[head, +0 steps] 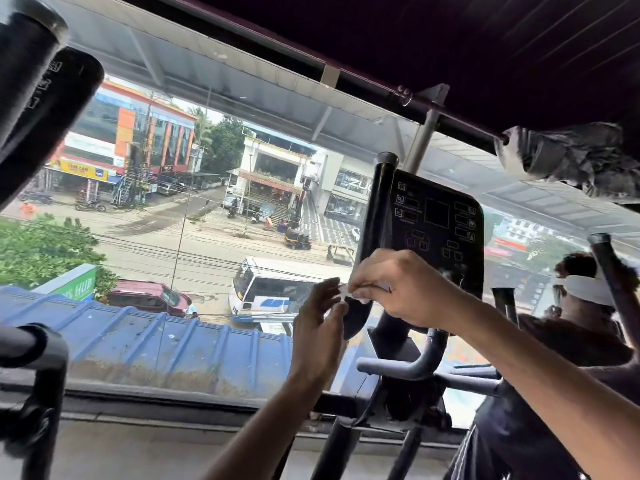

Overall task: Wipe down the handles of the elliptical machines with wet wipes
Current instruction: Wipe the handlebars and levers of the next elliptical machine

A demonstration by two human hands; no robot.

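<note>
A small white wet wipe [349, 292] is pinched between both hands in front of the elliptical's black console [434, 223]. My right hand [398, 285] grips its right part with the fingertips. My left hand [320, 320] holds its left edge between thumb and fingers. A black upright handle [379, 202] rises just behind the hands, left of the console. Grey curved fixed handles [408, 370] sit below the console. Another handle [568, 157] at the upper right is wrapped in a crumpled greyish wipe or film.
Two black foam handles [38, 98] of a neighbouring machine cross the upper left, with its frame [34, 358] at the lower left. A large window [194, 216] faces the street. My reflection shows in the glass at right, with a black handle [609, 271].
</note>
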